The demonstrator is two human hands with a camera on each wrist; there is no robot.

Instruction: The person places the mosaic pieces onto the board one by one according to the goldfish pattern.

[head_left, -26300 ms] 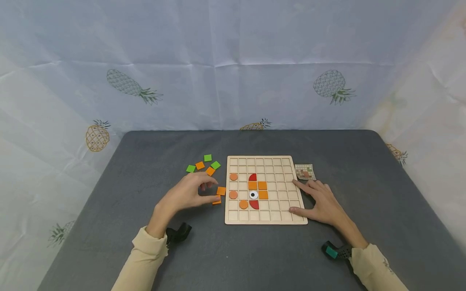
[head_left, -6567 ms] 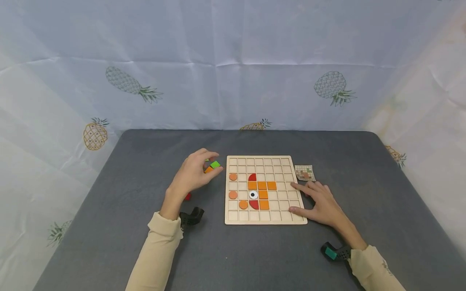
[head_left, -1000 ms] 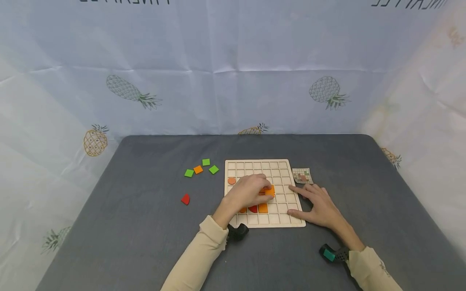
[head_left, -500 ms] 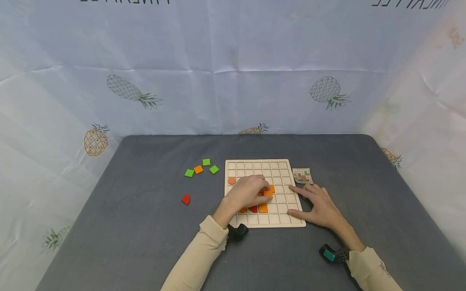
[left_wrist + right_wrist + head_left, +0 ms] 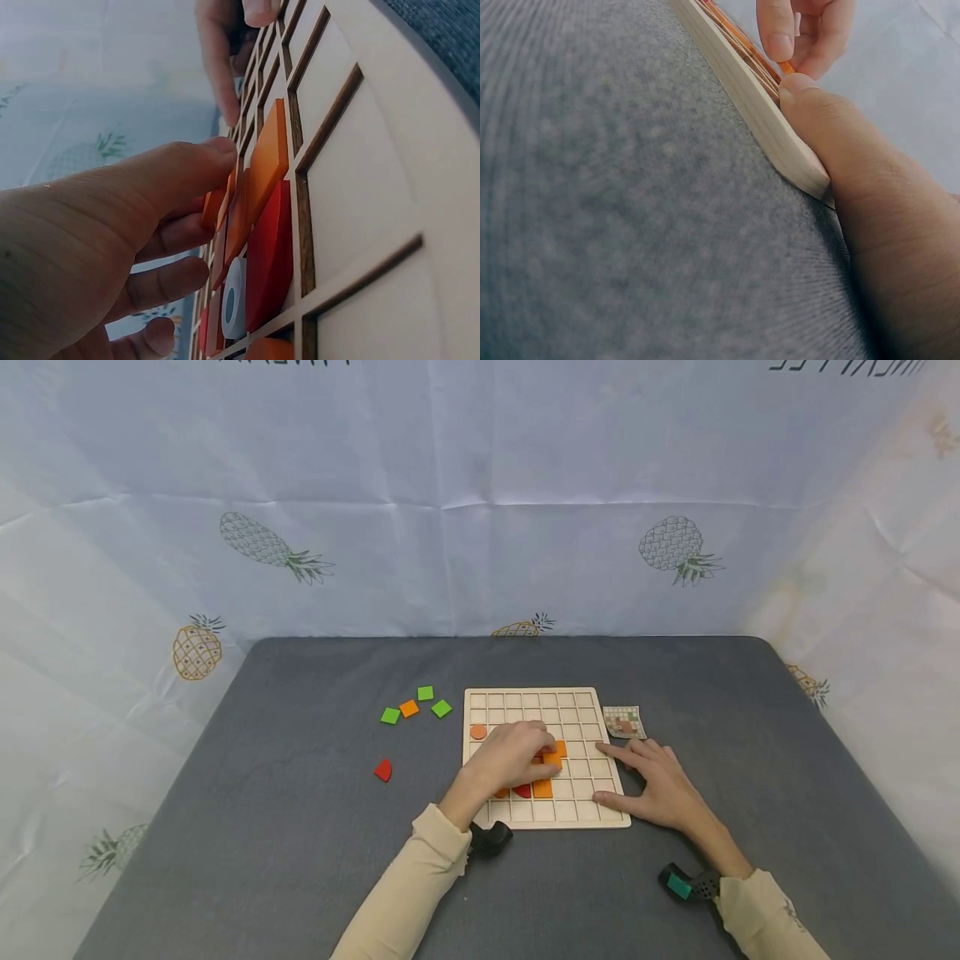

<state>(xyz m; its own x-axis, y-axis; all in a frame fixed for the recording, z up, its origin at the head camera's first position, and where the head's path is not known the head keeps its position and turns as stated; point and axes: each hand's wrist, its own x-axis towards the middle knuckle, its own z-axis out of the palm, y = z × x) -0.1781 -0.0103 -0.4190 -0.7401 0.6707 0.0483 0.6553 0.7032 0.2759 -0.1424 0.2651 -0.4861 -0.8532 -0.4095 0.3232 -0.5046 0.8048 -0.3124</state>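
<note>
My left hand (image 5: 508, 755) reaches over the wooden grid board (image 5: 573, 810) and pinches an orange square tile (image 5: 552, 761) between thumb and fingers. In the left wrist view that tile (image 5: 213, 208) stands tilted at the fingertips, close over other orange tiles. Nearby in the grid sit an orange square (image 5: 542, 789), a red quarter-round piece (image 5: 271, 259) and a white eye disc (image 5: 235, 298), which the hand hides in the head view. My right hand (image 5: 656, 785) lies with spread fingers on the board's right edge, its thumb (image 5: 804, 86) on the rim.
Left of the board lie several loose pieces: green squares (image 5: 425, 693), one orange square (image 5: 408, 708) and a red quarter-round piece (image 5: 383, 770). A small pattern card (image 5: 624, 722) lies beyond the right hand. A coral disc (image 5: 478, 732) sits near the board's left side.
Since 6.6 s ago my left hand has moved from the loose pieces onto the board with an orange tile. Over the last second that tile shifted slightly left. The right hand has stayed put.
</note>
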